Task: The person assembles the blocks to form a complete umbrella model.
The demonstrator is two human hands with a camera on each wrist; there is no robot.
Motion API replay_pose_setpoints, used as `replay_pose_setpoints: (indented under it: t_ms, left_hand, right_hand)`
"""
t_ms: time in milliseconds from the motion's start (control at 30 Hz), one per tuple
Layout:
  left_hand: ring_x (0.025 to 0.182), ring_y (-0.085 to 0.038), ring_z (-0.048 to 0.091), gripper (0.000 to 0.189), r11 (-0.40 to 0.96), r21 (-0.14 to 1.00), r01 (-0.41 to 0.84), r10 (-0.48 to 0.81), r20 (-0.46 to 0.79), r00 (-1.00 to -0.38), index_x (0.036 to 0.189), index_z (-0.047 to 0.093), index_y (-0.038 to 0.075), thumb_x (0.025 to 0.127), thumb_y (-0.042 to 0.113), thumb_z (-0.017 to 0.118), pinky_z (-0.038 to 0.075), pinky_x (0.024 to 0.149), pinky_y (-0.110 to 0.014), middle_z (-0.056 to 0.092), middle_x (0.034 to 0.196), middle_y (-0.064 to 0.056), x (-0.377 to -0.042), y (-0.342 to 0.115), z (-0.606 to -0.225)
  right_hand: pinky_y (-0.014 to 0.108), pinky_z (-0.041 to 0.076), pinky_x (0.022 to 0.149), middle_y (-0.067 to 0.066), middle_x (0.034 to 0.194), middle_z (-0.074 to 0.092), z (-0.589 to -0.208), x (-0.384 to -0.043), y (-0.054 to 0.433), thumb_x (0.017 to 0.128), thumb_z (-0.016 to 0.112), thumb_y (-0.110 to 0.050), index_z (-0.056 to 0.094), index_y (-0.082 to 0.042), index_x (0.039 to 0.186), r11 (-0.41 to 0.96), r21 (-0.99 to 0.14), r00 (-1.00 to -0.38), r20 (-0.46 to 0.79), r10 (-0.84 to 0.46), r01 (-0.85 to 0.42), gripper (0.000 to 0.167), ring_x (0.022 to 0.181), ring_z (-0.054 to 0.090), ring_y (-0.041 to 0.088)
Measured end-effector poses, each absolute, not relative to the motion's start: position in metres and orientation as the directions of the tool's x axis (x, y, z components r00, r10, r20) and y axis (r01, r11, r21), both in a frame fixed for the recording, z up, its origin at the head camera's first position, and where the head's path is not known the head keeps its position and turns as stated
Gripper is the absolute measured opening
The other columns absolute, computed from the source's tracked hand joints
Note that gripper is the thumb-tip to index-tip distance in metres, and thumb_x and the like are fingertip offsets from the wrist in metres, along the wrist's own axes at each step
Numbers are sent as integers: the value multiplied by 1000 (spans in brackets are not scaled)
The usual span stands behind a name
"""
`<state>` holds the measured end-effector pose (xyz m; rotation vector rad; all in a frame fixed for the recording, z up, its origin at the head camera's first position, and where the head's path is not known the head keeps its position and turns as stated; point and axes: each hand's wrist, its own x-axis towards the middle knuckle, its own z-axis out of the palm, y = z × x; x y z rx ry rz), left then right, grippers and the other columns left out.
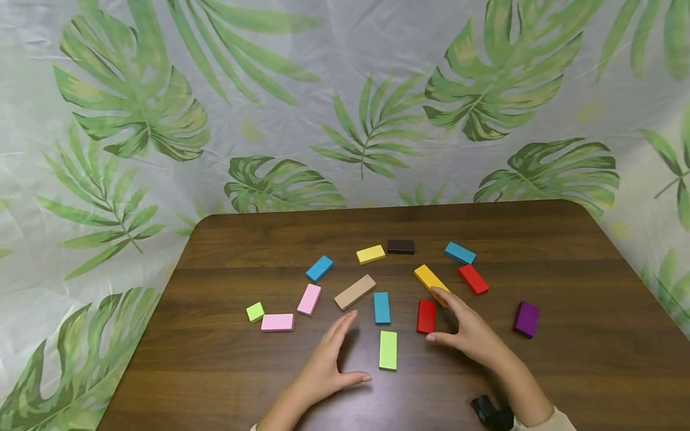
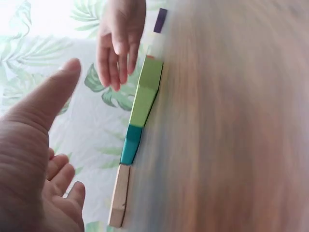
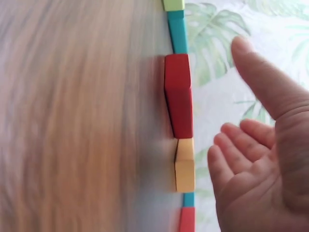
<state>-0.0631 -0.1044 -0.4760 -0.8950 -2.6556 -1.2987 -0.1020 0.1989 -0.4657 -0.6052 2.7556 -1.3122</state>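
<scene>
Several coloured blocks lie spread over a brown wooden table. My left hand (image 1: 326,366) is held with thumb and fingers apart, holding nothing; a tan block (image 1: 354,292) lies just beyond its fingertips. Between the two hands are a light green block (image 1: 388,351) and a teal block (image 1: 381,308). My right hand (image 1: 471,330) also has its thumb spread from its fingers and holds nothing. A red block (image 1: 426,316) lies beside its thumb tip, and its fingers overlap the near end of a yellow-orange block (image 1: 429,282). In the right wrist view that red block (image 3: 178,96) faces the open palm.
Left on the table (image 1: 205,371) are two pink blocks, one being the flat pink block (image 1: 277,322), and a small green block (image 1: 256,312). Farther back lie a blue block (image 1: 320,269), a yellow block (image 1: 371,254) and a black block (image 1: 401,246). A purple block (image 1: 526,319) is at right.
</scene>
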Motion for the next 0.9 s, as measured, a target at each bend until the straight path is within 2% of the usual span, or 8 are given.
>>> replay_pose_setpoints:
  t_ms: [333,600,667,833,900]
  left_hand:
    - [123,-18,36,88,492,700,518,534,227,-814,140,28,9,71,39,73,32,98,-37,35,137,-5,-66,-89,-487]
    - [121,-18,39,79,526,660,537,572,193,-797,138,33,8,75,37,71,34,96,-36,40,133,-7,-71,-85,-493]
    - [121,-18,39,78,521,652,550,579,204,-790,137,33,8,75,36,71,34,96,-35,41,133,-6,-72,-84,-494]
    - [121,-17,39,75,521,632,573,593,215,-776,137,35,10,76,37,69,34,96,-34,43,132,-4,-78,-80,-496]
    - [121,-17,39,73,526,625,577,598,211,-773,136,36,10,77,38,68,34,97,-34,43,132,-4,-79,-79,-496]
  right_hand:
    - [38,31,96,13,134,39,-475,-105,199,69,77,-27,32,-5,137,551,-782,-927,89,-365,-291,84,123,37,29]
    - [11,25,94,12,135,38,-479,-106,199,71,76,-25,32,-4,137,535,-794,-923,80,-376,-287,82,124,35,26]
    - [13,26,95,12,135,38,-480,-106,198,72,76,-23,32,-5,137,545,-787,-925,80,-373,-288,81,124,36,26]
    - [39,34,94,14,134,39,-484,-106,197,74,74,-25,33,-4,136,584,-754,-924,81,-374,-302,77,121,39,32]
    - [44,34,93,16,134,39,-485,-106,197,75,73,-26,33,-3,136,589,-747,-922,83,-378,-308,76,119,40,35]
